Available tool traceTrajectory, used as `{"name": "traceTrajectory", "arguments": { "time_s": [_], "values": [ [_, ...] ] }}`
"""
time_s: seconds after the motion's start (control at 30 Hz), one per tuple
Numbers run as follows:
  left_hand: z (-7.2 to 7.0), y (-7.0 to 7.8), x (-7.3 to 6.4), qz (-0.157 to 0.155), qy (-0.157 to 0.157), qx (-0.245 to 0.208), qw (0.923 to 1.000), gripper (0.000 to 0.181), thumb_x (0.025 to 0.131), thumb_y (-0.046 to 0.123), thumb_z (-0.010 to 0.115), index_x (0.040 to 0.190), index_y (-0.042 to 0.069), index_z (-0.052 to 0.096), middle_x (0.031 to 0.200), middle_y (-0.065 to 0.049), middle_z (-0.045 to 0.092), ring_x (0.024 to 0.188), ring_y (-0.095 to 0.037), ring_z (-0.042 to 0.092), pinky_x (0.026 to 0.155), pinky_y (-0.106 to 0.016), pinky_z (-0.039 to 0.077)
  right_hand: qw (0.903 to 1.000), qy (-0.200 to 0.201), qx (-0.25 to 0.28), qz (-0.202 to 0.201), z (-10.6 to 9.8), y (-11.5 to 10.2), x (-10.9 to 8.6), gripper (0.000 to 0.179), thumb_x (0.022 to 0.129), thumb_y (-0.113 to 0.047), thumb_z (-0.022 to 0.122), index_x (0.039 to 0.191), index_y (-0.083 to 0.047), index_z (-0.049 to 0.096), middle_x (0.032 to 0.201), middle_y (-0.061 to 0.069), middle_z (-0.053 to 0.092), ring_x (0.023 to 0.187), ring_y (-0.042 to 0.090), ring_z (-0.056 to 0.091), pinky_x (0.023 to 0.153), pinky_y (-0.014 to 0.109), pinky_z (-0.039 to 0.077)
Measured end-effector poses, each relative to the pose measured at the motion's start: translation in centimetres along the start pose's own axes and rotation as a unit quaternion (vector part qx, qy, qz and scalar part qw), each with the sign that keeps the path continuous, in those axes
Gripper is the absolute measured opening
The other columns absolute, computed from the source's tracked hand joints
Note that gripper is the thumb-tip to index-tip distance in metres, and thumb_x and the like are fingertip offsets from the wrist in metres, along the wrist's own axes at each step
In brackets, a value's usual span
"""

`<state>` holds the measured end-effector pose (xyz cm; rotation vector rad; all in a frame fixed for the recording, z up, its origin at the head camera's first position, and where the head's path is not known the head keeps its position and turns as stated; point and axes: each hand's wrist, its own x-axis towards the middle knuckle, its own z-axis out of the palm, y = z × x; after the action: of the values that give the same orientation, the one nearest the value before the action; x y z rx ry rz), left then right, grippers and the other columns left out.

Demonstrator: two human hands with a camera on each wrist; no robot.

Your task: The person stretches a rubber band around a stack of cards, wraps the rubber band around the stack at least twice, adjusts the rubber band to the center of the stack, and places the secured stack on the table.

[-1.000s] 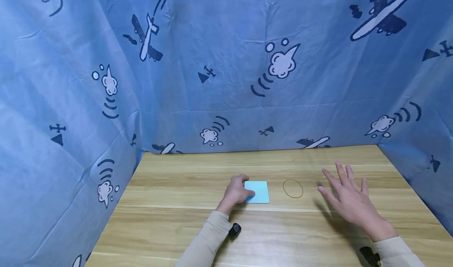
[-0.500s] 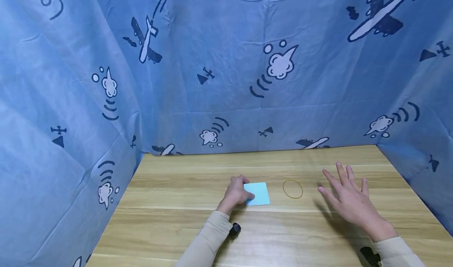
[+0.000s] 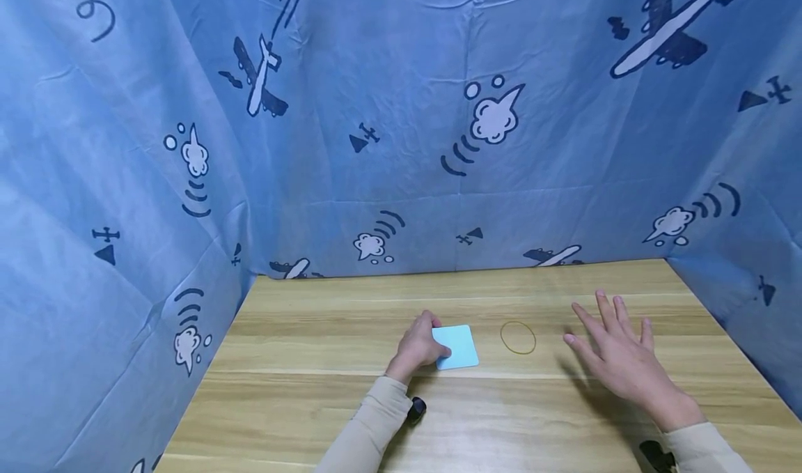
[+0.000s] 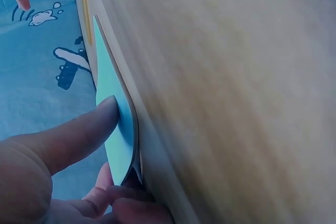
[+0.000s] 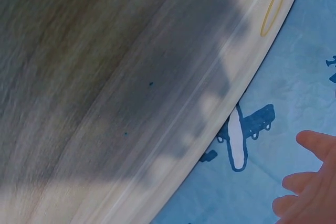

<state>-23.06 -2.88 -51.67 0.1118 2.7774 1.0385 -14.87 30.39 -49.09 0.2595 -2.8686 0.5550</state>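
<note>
My left hand (image 3: 418, 342) pinches a light-blue square card (image 3: 460, 347) with rounded corners by its left side. In the left wrist view the thumb presses on the face of the card (image 4: 118, 135), while the other fingers are curled at and under its near edge. That edge is tipped a little off the wood. To the right of the card lies a thin yellow rubber band (image 3: 518, 338), flat in a loose ring. My right hand (image 3: 623, 358) hovers over the table on the far side of the band, fingers spread, holding nothing.
The wood-grain table (image 3: 301, 340) runs back to a blue curtain (image 3: 401, 145) printed with airplanes and clouds, which also hangs along both sides. A dark shadow from the right hand falls on the wood. Each wrist carries a small black camera (image 3: 416, 410).
The card has turned slightly in my left hand, its right side swinging a little toward me. The view has tilted slightly. My right hand and the rubber band have stayed in place.
</note>
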Motion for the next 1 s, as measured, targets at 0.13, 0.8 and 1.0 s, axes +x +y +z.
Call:
{"name": "traceTrajectory", "arguments": {
  "time_s": [0.13,0.8,1.0],
  "values": [
    [0.1,0.0,-0.1,-0.002,-0.003,-0.006,1.0000,0.046,0.074,0.009,0.089,0.109,0.010,0.059,0.101,-0.004,0.060,0.092,-0.023,0.056,0.082,-0.039,0.048,1.0000,0.000,0.002,0.001,0.1,0.0,-0.2,0.067,0.105,-0.046,0.046,0.155,-0.003,0.033,0.163,0.028,-0.005,0.147,0.039,-0.021,0.103,0.068,-0.026],
    [-0.4,-0.2,-0.5,0.071,-0.021,-0.094,0.9928,0.039,0.079,-0.004,0.080,0.110,0.008,0.059,0.110,-0.012,0.058,0.097,-0.026,0.055,0.084,-0.041,0.050,1.0000,0.000,0.008,0.004,0.3,0.0,-0.3,0.067,0.105,-0.046,0.047,0.154,-0.002,0.033,0.163,0.025,-0.009,0.147,0.039,-0.023,0.102,0.065,-0.028],
    [-1.1,-0.4,-0.4,0.065,-0.054,-0.277,0.9573,0.037,0.078,-0.015,0.074,0.107,0.003,0.059,0.081,-0.005,0.052,0.066,-0.015,0.050,0.051,-0.024,0.041,0.9999,0.001,0.010,0.005,0.5,-0.1,-0.3,0.066,0.105,-0.044,0.048,0.154,-0.002,0.034,0.163,0.025,-0.009,0.147,0.039,-0.023,0.102,0.065,-0.028]
  ]
}}
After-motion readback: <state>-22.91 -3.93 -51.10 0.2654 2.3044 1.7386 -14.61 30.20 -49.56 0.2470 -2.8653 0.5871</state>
